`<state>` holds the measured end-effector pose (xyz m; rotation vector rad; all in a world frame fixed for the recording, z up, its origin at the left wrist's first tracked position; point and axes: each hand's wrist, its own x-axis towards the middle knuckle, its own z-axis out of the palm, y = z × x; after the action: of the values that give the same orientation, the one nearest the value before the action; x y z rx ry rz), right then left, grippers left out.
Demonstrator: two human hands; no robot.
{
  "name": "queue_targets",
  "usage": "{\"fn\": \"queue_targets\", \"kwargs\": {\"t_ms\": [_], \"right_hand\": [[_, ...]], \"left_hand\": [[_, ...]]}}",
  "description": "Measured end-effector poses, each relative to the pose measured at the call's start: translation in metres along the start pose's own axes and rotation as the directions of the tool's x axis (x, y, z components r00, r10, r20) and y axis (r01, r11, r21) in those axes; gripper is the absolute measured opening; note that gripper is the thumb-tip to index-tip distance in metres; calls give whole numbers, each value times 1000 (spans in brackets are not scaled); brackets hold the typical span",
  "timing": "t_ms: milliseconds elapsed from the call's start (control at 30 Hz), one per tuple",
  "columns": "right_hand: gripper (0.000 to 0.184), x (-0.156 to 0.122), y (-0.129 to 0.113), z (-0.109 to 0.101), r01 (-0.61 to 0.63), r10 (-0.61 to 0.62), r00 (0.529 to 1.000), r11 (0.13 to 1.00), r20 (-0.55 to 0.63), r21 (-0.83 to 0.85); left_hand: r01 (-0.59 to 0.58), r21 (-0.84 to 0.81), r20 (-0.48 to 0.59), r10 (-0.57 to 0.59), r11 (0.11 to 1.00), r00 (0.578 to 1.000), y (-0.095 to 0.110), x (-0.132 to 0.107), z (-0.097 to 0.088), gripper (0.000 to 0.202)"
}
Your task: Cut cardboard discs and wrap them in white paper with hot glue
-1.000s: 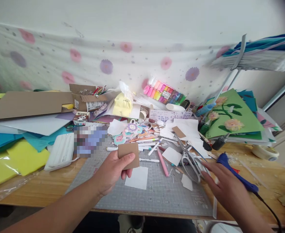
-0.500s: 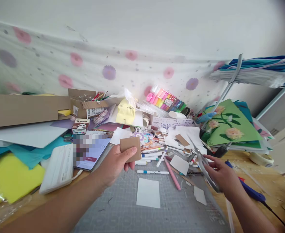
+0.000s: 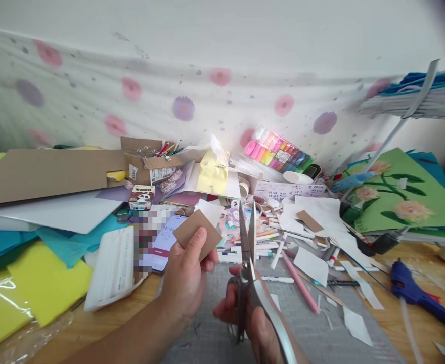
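My left hand (image 3: 186, 275) pinches a small brown cardboard square (image 3: 196, 233) between thumb and fingers, held up over the grey cutting mat (image 3: 317, 336). My right hand (image 3: 255, 321) grips a pair of silver scissors (image 3: 247, 253) by the handles. The blades point up and away, slightly parted, just right of the cardboard square. The two hands are close together at the near middle of the desk.
Markers and paper scraps (image 3: 311, 263) litter the mat's far side. A blue glue gun (image 3: 415, 290) lies at the right, a green flower card (image 3: 400, 199) behind it. A white case (image 3: 112, 268), a phone (image 3: 160, 242), coloured sheets (image 3: 29, 283) and a cardboard box (image 3: 148, 164) lie at the left.
My right hand took the scissors from the right of the mat and brought them in beside the cardboard square. My left hand kept the square and tilted it.
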<state>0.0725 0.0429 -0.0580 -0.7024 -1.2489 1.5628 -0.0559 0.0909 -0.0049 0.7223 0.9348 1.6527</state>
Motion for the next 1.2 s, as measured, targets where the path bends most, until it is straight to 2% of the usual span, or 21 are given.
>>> {"fn": "queue_targets", "kwargs": {"t_ms": [67, 133, 267, 433, 533, 700, 967, 1067, 1200], "right_hand": [[76, 4, 6, 3, -69, 67, 996, 997, 52, 36], [75, 5, 7, 8, -89, 88, 993, 996, 83, 3], [69, 4, -3, 20, -20, 34, 994, 989, 100, -145], [55, 2, -19, 32, 63, -49, 998, 935, 49, -350], [61, 2, -16, 35, 76, -73, 997, 943, 20, -325], [75, 0, -3, 36, 25, -24, 1000, 960, 7, -280], [85, 1, -8, 35, 75, -37, 992, 939, 119, -335], [88, 1, -10, 36, 74, -23, 989, 928, 143, -365], [82, 2, -13, 39, 86, -45, 993, 919, 113, -386]], "left_hand": [[-29, -20, -54, 28, 999, 998, 4, -1, 0, 21], [-50, -13, -85, 49, 999, 995, 6, -1, -1, 20], [-69, 51, -106, 74, 996, 992, 1, 1, -8, 29], [-32, 125, -181, 54, 992, 982, -6, 1, -12, 34], [-8, 172, -187, 40, 985, 982, -6, 0, -12, 34], [-21, 258, -156, 63, 966, 986, -5, -4, -12, 38], [-23, 123, -185, 46, 992, 982, 3, -9, -7, 34], [-42, 153, -153, 66, 987, 986, 2, -10, -10, 34], [-35, 172, -155, 62, 984, 986, 1, -10, -13, 37]]}}
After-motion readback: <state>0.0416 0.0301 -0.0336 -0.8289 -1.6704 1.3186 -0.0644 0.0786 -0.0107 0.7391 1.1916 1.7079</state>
